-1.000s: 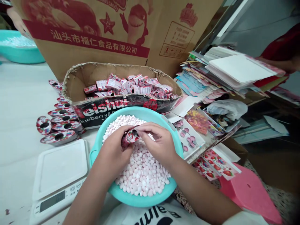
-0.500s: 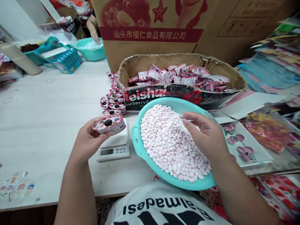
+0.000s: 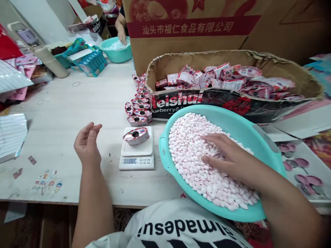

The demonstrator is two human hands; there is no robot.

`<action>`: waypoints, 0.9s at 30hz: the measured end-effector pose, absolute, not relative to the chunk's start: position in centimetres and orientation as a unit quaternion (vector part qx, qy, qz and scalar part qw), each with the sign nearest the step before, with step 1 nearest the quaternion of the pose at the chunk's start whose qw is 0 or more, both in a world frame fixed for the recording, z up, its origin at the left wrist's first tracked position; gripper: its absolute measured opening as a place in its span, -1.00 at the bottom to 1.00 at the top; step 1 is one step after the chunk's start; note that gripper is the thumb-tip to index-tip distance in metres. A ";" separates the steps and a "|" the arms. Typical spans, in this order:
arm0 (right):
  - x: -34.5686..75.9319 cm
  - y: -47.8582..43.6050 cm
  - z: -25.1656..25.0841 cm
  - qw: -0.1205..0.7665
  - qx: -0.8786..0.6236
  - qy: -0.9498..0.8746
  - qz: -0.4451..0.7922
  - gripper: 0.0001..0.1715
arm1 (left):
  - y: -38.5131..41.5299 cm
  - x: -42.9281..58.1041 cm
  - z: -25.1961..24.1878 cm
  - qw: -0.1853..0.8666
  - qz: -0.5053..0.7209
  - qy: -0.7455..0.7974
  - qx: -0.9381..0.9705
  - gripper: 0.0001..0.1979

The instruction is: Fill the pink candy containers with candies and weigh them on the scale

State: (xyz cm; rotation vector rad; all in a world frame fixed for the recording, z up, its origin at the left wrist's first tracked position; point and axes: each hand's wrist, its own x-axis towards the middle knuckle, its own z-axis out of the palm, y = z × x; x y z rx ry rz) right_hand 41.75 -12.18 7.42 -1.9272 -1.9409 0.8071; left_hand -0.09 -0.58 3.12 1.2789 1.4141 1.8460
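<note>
My left hand (image 3: 88, 144) hovers over the table left of the scale, fingers loosely bent and nothing in them. On the white digital scale (image 3: 136, 151) rests a small oval candy pack (image 3: 136, 135) with a round dark hole in its top; the display is lit. My right hand (image 3: 224, 153) reaches into the turquoise basin (image 3: 245, 120), its fingertips down among the small white-pink candies (image 3: 191, 151), thumb apart from the fingers. The basin leans toward my body at the table edge. Similar packs (image 3: 141, 107) stand in rows behind the scale.
A cut-down carton (image 3: 201, 103) full of candy packs stands behind the basin, with a big cardboard box (image 3: 181, 44) beyond. At the far left are a co-worker's hand (image 3: 122, 36) in another basin (image 3: 117, 54), blue boxes (image 3: 93, 63) and a bottle (image 3: 50, 60).
My left hand has let go of the candy pack on the scale and drawn back left. The display has lit up. My right hand has gone down into the candies. The view has shifted left.
</note>
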 end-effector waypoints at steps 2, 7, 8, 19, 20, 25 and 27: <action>42.1 -12.0 7.3 0.151 -0.661 -0.681 0.277 -0.25 | 0.0 -1.0 2.2 0.204 0.668 0.571 0.431 -0.61; 43.0 -11.7 6.7 0.194 -0.650 -0.687 0.260 -0.36 | 0.9 -1.8 1.4 0.177 0.652 0.622 0.396 -0.69; 43.1 -11.7 6.6 0.199 -0.651 -0.686 0.258 -0.38 | 1.0 -1.8 1.6 0.169 0.652 0.627 0.390 -0.71; 43.4 -11.3 6.6 0.225 -0.719 -0.607 0.254 -0.55 | 0.4 -0.9 2.3 0.143 0.631 0.631 0.429 -0.70; 43.2 -11.3 6.8 0.228 -0.723 -0.601 0.254 -0.57 | 0.4 -1.0 2.3 0.139 0.635 0.628 0.427 -0.70; 42.4 -11.2 7.5 0.258 -0.724 -0.588 0.253 -0.58 | 0.4 -1.3 1.9 0.122 0.644 0.616 0.437 -0.68; 42.1 -11.2 7.7 0.264 -0.724 -0.586 0.251 -0.57 | 0.1 -1.0 1.9 0.144 0.639 0.587 0.475 -0.64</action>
